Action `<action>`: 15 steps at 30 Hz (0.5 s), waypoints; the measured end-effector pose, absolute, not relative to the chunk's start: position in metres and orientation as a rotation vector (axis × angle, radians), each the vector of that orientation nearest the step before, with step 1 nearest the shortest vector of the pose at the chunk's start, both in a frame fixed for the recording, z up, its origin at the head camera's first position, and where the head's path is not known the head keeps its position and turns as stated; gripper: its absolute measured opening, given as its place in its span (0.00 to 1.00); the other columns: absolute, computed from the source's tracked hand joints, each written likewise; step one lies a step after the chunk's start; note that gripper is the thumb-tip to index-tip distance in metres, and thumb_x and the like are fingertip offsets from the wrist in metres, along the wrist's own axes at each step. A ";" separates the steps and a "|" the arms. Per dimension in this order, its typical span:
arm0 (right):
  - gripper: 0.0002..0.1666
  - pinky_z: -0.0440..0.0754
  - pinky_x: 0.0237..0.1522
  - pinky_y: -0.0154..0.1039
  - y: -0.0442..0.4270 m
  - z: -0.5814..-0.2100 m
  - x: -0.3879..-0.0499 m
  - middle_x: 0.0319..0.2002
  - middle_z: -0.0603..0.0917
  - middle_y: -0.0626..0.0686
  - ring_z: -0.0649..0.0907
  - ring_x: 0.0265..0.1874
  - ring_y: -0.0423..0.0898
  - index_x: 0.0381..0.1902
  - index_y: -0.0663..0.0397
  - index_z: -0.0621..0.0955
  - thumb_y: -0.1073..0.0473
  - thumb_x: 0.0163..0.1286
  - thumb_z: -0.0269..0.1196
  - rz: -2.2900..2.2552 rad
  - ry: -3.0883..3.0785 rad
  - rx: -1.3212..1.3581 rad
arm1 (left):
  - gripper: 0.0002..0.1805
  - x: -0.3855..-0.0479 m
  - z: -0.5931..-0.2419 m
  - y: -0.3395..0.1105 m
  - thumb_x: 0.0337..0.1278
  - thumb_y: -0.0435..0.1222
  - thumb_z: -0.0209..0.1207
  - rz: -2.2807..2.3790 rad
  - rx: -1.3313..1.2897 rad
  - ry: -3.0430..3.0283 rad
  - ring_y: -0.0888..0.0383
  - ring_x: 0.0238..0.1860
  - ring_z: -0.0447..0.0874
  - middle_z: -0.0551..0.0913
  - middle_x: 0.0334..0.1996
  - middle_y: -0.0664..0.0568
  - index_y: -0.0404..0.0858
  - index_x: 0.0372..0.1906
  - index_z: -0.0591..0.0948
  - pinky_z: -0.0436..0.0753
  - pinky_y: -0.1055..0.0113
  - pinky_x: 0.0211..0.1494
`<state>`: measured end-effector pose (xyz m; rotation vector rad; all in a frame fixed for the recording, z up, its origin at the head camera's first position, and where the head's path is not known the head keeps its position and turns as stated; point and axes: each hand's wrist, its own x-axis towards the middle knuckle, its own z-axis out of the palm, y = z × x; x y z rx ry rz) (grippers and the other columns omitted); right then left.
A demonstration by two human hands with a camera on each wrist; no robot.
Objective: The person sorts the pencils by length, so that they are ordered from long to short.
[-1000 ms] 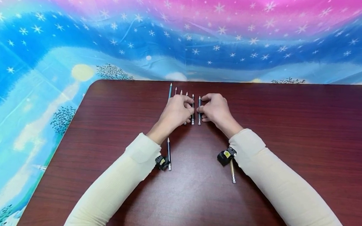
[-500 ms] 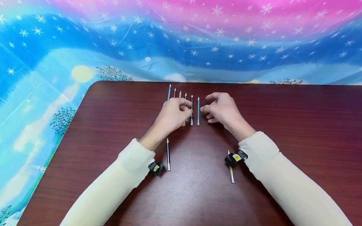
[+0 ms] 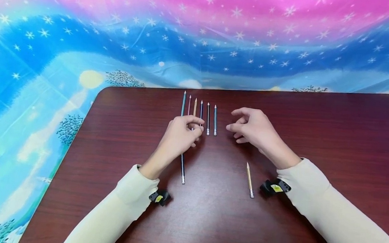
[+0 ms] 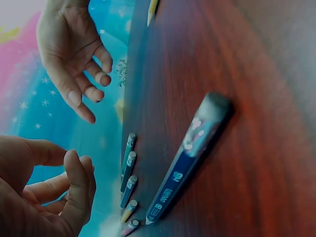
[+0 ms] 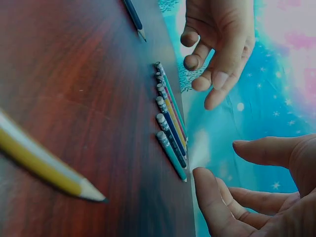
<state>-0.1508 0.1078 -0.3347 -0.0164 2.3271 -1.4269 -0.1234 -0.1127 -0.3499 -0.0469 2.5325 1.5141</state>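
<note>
Several pencils lie side by side in a row near the table's far edge, points away from me. The rightmost is a teal pencil (image 3: 215, 120), beside a black pencil (image 3: 208, 118). My left hand (image 3: 181, 133) hovers over the near ends of the row's left pencils, hiding parts of them; its fingers are loosely bent and hold nothing. Right of the row, my right hand (image 3: 256, 129) hangs in the air, its thumb and fingers apart. Closer to me lie a dark blue pencil (image 4: 177, 170), below my left hand, and a yellow striped pencil (image 5: 42, 160), below my right hand.
The dark red wooden table (image 3: 332, 138) reaches to a far edge, behind which hangs a printed cloth (image 3: 200, 35) with snowflakes. A small black camera (image 3: 275, 187) is strapped to the right wrist, another camera (image 3: 159, 197) to the left.
The right hand has left the teal pencil and drawn right and toward me. My left hand has moved back from the row, uncovering more pencils. The pencils stay in place.
</note>
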 end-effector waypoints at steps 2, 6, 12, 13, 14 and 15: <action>0.34 0.92 0.39 0.44 0.113 -0.335 -0.146 0.40 0.86 0.60 0.88 0.33 0.49 0.73 0.62 0.72 0.63 0.72 0.68 -1.419 2.329 -0.028 | 0.15 -0.117 -0.350 -0.114 0.70 0.32 0.58 1.528 -0.046 2.521 0.42 0.33 0.90 0.89 0.40 0.40 0.35 0.56 0.86 0.91 0.56 0.34; 0.35 0.92 0.39 0.44 0.122 -0.336 -0.135 0.38 0.86 0.58 0.88 0.36 0.51 0.73 0.62 0.71 0.62 0.72 0.68 -1.398 2.327 -0.043 | 0.14 -0.105 -0.350 -0.119 0.70 0.33 0.58 1.534 -0.063 2.505 0.43 0.33 0.90 0.89 0.40 0.41 0.36 0.55 0.87 0.90 0.57 0.34; 0.36 0.91 0.38 0.42 0.136 -0.340 -0.121 0.36 0.84 0.55 0.87 0.34 0.48 0.74 0.62 0.71 0.61 0.71 0.69 -1.381 2.330 -0.063 | 0.14 -0.090 -0.354 -0.131 0.68 0.32 0.59 1.536 -0.106 2.512 0.48 0.33 0.90 0.89 0.39 0.44 0.38 0.54 0.87 0.90 0.59 0.33; 0.37 0.91 0.37 0.42 0.139 -0.342 -0.119 0.36 0.84 0.55 0.87 0.34 0.47 0.74 0.63 0.70 0.61 0.71 0.69 -1.380 2.333 -0.066 | 0.15 -0.088 -0.355 -0.133 0.67 0.32 0.59 1.540 -0.108 2.512 0.49 0.32 0.89 0.89 0.39 0.44 0.38 0.55 0.87 0.90 0.60 0.33; 0.37 0.91 0.37 0.41 0.143 -0.343 -0.118 0.36 0.84 0.54 0.87 0.33 0.46 0.74 0.64 0.70 0.61 0.71 0.69 -1.383 2.332 -0.066 | 0.15 -0.086 -0.356 -0.135 0.67 0.32 0.59 1.544 -0.113 2.510 0.49 0.32 0.89 0.89 0.39 0.44 0.38 0.55 0.87 0.90 0.61 0.33; 0.37 0.91 0.36 0.41 0.146 -0.344 -0.116 0.36 0.84 0.54 0.87 0.33 0.46 0.74 0.65 0.70 0.62 0.71 0.69 -1.387 2.331 -0.064 | 0.15 -0.084 -0.357 -0.136 0.67 0.32 0.59 1.544 -0.119 2.508 0.49 0.32 0.89 0.89 0.39 0.44 0.39 0.55 0.87 0.90 0.62 0.33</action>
